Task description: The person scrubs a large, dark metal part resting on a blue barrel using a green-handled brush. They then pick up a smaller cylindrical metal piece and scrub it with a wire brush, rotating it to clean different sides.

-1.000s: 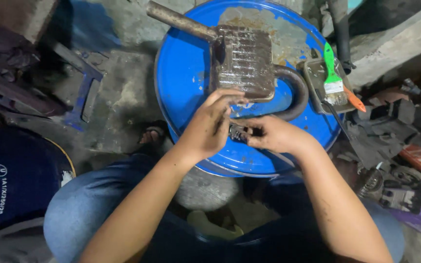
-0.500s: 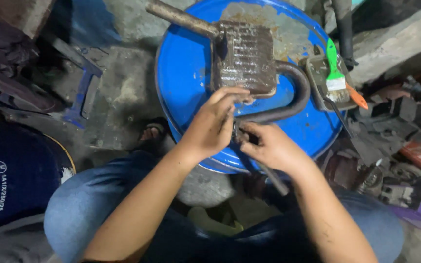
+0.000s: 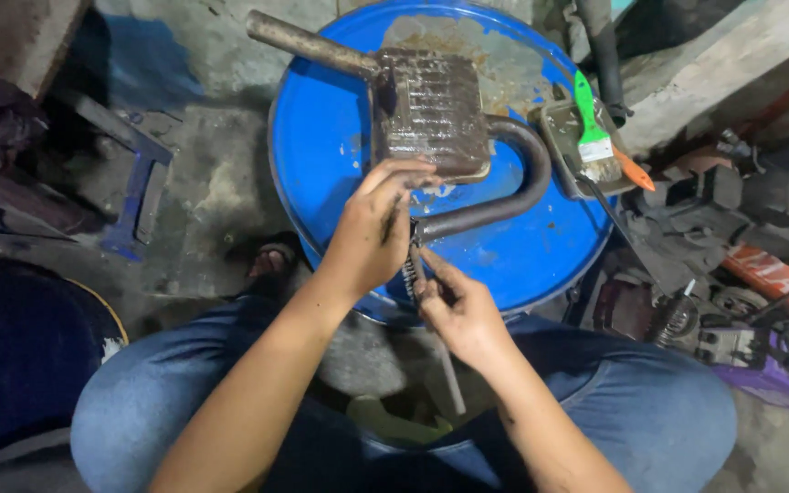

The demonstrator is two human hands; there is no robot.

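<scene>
On the blue drum lid (image 3: 340, 137), the left hand (image 3: 372, 233) pinches the open end of the rusty muffler's curved pipe (image 3: 504, 196) at six o'clock of its flat box, while the right hand (image 3: 458, 310) grips a thin metal rod (image 3: 436, 319) just beside it.

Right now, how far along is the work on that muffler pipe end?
The rusty muffler lies on the blue drum, looking brushed wet. In hand: the left hand steadies the bent pipe's end while the right hand works a thin rod there. The brush rests in its tray. What remains can't be told.
</scene>
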